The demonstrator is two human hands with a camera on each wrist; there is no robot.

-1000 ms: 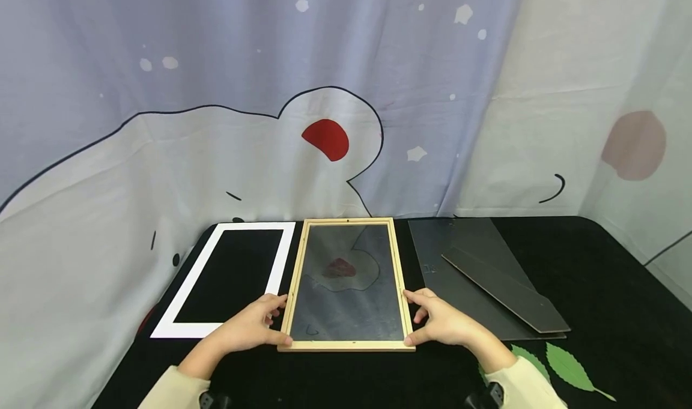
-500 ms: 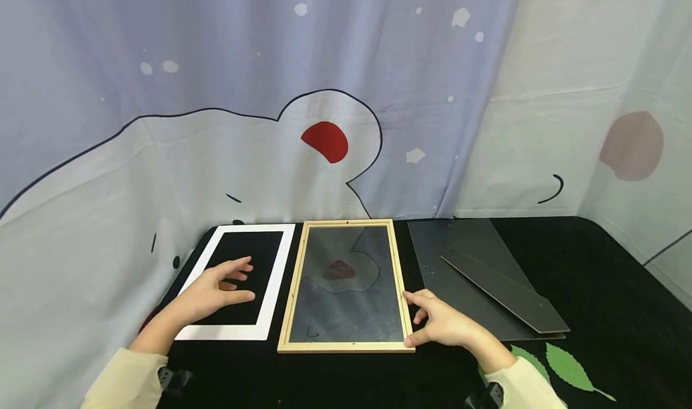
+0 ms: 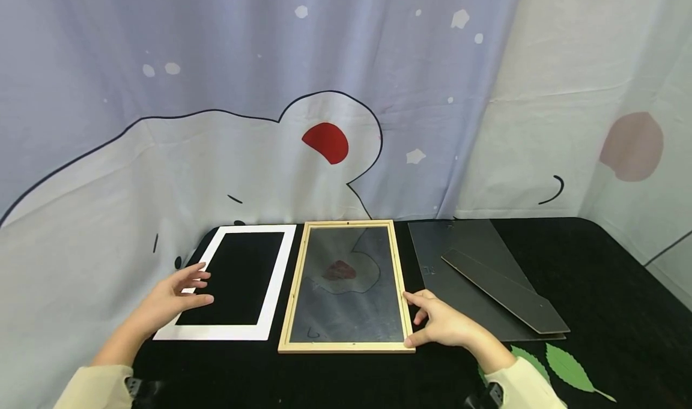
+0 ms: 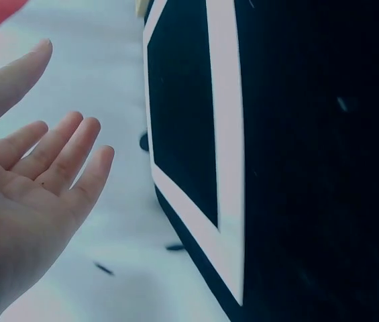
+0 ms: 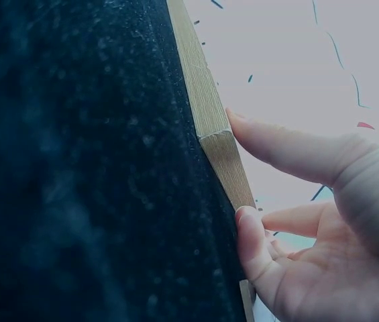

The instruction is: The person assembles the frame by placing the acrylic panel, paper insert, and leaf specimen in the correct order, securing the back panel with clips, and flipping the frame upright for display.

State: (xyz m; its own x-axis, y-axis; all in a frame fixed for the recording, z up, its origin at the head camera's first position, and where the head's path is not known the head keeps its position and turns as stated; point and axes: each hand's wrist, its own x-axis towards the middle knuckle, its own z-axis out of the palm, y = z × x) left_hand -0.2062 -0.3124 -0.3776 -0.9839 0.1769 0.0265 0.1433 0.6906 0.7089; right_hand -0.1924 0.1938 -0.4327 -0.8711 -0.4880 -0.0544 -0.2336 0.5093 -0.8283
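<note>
Five fingers of my left hand [image 3: 170,301] spread loosely, holding nothing, over the left edge of the flat white mat [image 3: 232,332]; a careless brush could skid something so thin. Beside it on the black-covered desk [image 3: 622,301] lies the pale, grained wooden frame [image 3: 346,348], its glossy pane [image 3: 346,301] probably prone to smudges. My right hand [image 3: 440,322] pinches its near right corner with thumb and forefinger; uneven pressure might twist it askew. Further right: a matte grey backing board [image 3: 440,241] with its tapered flap [image 3: 510,292], then toothed green leaves [image 3: 570,367].
</note>
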